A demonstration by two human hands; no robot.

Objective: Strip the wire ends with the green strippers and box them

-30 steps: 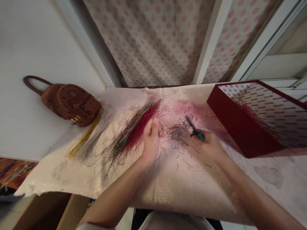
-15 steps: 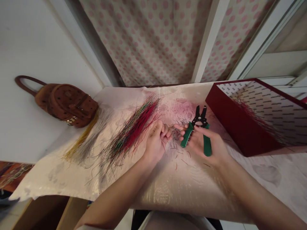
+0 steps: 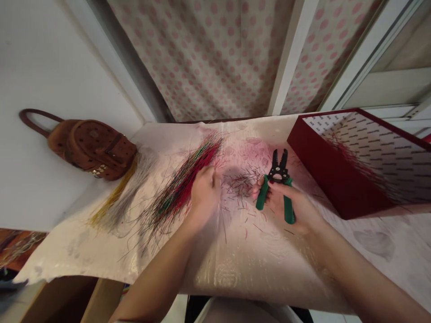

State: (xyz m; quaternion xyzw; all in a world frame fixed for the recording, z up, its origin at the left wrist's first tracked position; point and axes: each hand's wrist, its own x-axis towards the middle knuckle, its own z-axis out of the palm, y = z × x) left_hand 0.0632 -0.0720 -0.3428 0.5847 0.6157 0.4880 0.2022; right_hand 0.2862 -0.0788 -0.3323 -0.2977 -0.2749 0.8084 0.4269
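My right hand (image 3: 286, 202) holds a pair of wire strippers (image 3: 278, 172) with green handles and black jaws. The handles are spread and the jaws point away from me, slightly apart. At the right edge of a bundle of thin red, green and dark wires (image 3: 188, 179), my left hand (image 3: 206, 188) is closed with its fingers curled under. What the left fingers pinch, if anything, is hidden. Between the hands lies a scatter of short wire clippings (image 3: 240, 181).
A dark red box (image 3: 319, 175) with patterned lining stands at the right, with more wires (image 3: 360, 166) inside. Yellow wires (image 3: 112, 195) and grey wires (image 3: 134, 188) lie at the left beside a brown backpack (image 3: 97, 148). A pale cover (image 3: 208, 264) spreads over the table.
My left hand has moved left, away from the strippers and over to the wire bundle. The right hand stays nearly in place, still holding the strippers.
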